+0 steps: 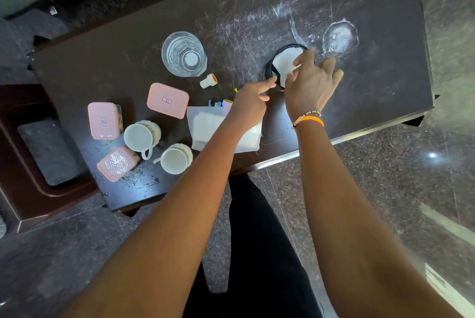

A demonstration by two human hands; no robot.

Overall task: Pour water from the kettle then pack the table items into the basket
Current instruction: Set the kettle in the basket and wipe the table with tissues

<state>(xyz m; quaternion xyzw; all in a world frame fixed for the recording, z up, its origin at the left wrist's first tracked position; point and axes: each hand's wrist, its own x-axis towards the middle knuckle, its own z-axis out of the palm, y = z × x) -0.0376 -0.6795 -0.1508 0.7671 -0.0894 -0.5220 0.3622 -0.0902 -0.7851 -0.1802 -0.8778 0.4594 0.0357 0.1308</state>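
Observation:
A round black container [272, 66] with white paper [285, 60] inside sits mid-table. My right hand [312, 84] lies over it, fingers pinching the white paper. My left hand [253, 100] grips the container's near rim. A clear glass [183, 53] with water stands to the left. Three pink-lidded boxes [167, 100] [103, 120] [117, 163] and two white cups [142, 135] [176, 158] lie at the table's left end. No kettle or basket is in view.
A clear plastic bag [205, 127] of white tissue lies under my left forearm, with small coloured items [218, 104] behind it. A small white-and-orange cap [208, 80] lies near the glass. The dark table [372, 91] is scratched. A wooden seat [38, 158] stands at the left.

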